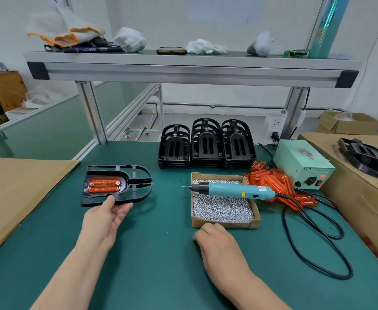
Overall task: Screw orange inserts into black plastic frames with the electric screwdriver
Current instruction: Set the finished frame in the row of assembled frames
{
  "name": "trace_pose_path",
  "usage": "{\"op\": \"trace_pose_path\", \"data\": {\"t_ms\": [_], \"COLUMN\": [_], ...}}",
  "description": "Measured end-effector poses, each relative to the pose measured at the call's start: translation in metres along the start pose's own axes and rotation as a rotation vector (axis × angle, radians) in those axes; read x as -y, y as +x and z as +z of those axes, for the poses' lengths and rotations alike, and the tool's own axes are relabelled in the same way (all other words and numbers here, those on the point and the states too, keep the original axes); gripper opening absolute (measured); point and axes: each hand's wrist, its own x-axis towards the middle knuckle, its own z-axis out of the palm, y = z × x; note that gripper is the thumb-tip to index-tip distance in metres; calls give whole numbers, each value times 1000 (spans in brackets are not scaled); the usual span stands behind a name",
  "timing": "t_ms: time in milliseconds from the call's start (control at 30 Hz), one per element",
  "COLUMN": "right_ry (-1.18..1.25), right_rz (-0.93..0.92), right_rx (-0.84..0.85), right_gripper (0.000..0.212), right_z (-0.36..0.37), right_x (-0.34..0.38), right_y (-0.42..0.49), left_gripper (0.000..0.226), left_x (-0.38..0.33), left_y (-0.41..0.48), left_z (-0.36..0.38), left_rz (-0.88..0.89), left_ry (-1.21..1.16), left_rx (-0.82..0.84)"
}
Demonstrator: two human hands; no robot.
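My left hand (104,219) grips the near edge of a black plastic frame (136,186), holding it just above the green table. An orange insert (104,185) sits in the frame with a screw at each end. My right hand (217,240) rests on the table with fingers curled, touching the front of a cardboard tray of screws (222,206). The teal electric screwdriver (232,190) lies across that tray, tip pointing left. Three stacks of black frames (207,145) stand behind, and a pile of orange inserts (277,183) lies to the tray's right.
A pale green power box (302,164) with a lit red lamp sits at the right, its black cable (313,238) looping over the table. Cardboard boxes (362,198) line the right edge, one bearing a black frame. Cardboard sheet (15,193) lies left. A metal shelf (190,66) spans overhead.
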Motion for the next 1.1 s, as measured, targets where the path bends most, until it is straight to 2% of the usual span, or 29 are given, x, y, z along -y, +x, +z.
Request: {"op": "trace_pose_path", "data": {"t_ms": [200, 367, 500, 800, 1100], "right_ry": [35, -49, -78, 239, 335], "right_rz": [48, 118, 99, -50, 64], "right_rx": [0, 42, 90, 173, 13], "right_gripper": [22, 25, 30, 13, 16], "right_z": [0, -8, -10, 5, 39], "right_x": [-5, -3, 4, 54, 57], "right_y": [5, 7, 11, 53, 121], "left_gripper": [15, 15, 14, 17, 17], "left_x": [-3, -6, -8, -16, -29], "left_y": [4, 10, 17, 34, 70], "left_z": [0, -4, -6, -10, 0], "left_rz": [-3, -4, -7, -41, -73], "left_ry": [11, 17, 14, 29, 66], "left_rx": [2, -14, -14, -45, -78]}}
